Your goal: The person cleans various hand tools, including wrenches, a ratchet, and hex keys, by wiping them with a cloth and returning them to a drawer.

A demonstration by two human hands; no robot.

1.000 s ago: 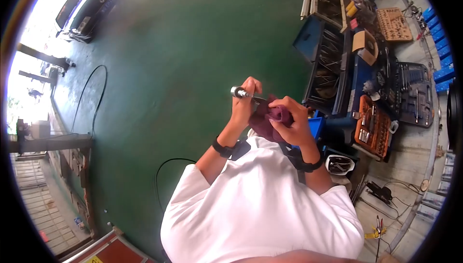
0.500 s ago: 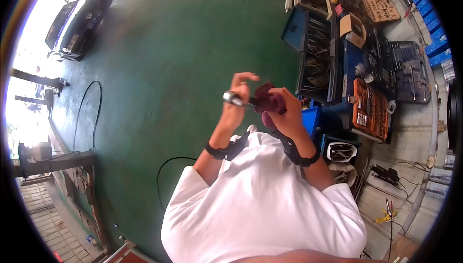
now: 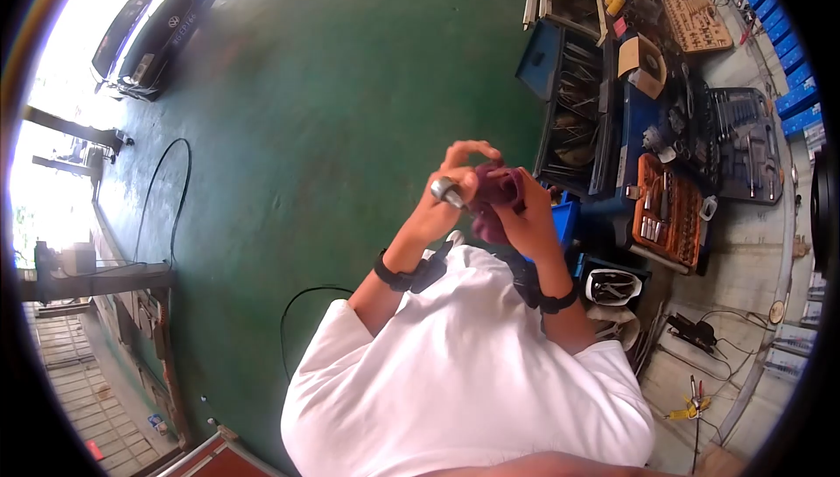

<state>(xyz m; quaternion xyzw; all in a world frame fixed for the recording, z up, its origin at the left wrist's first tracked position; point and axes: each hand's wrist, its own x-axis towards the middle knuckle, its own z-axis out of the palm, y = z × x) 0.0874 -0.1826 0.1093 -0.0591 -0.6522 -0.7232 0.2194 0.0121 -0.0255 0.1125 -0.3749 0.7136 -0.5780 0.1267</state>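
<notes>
Head view: nearest you, your left hand [image 3: 437, 206] curves beside the silver-headed tool [image 3: 446, 190], though you cannot tell whether its grip closes on it. Your right hand [image 3: 534, 227] has its grip wrapped around a bunched purple cloth [image 3: 499, 197]. The tool sits up between your hands, its head clear of the cloth and its other end hidden.

The work looks midway: tool and cloth are together, neither set down, and how much remains doesn't show. Compared with half a second earlier, your hands are closer, the dark shaft has dropped from sight, and your left fingers reach over the cloth.

Farther off, the orange case [image 3: 649, 164] lies open with tools inside; farthest stands a dark car [image 3: 166, 35].
</notes>
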